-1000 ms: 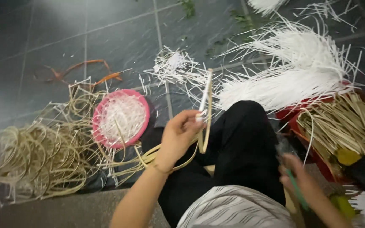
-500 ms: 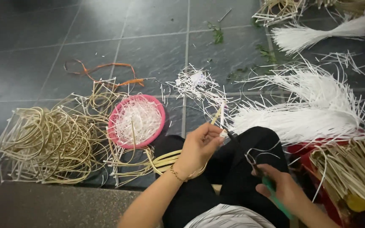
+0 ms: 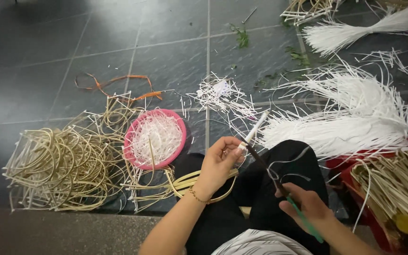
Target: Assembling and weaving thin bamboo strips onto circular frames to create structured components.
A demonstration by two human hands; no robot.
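Observation:
My left hand (image 3: 218, 165) pinches a thin white strip (image 3: 255, 128) that points up and to the right, above my dark-trousered knee. A bent cane hoop (image 3: 204, 182) hangs under that hand. My right hand (image 3: 308, 208) grips a green-handled tool (image 3: 303, 221) whose dark blade (image 3: 263, 165) reaches up to the strip near my left fingertips. A curl of grey shaving (image 3: 284, 166) hangs beside the blade.
A pink round basket (image 3: 135, 141) holds white offcuts. Left of it lies a tangle of cane hoops (image 3: 57, 165). White strip bundles (image 3: 345, 123) spread at the right, with tan strips in a red crate (image 3: 350, 179). An orange ribbon (image 3: 114, 85) lies on the dark tiles.
The view has tilted and shifted. My right hand has come up from my side and brought the blade to the strip. My left hand now holds a straight white strip rather than the upright hoop.

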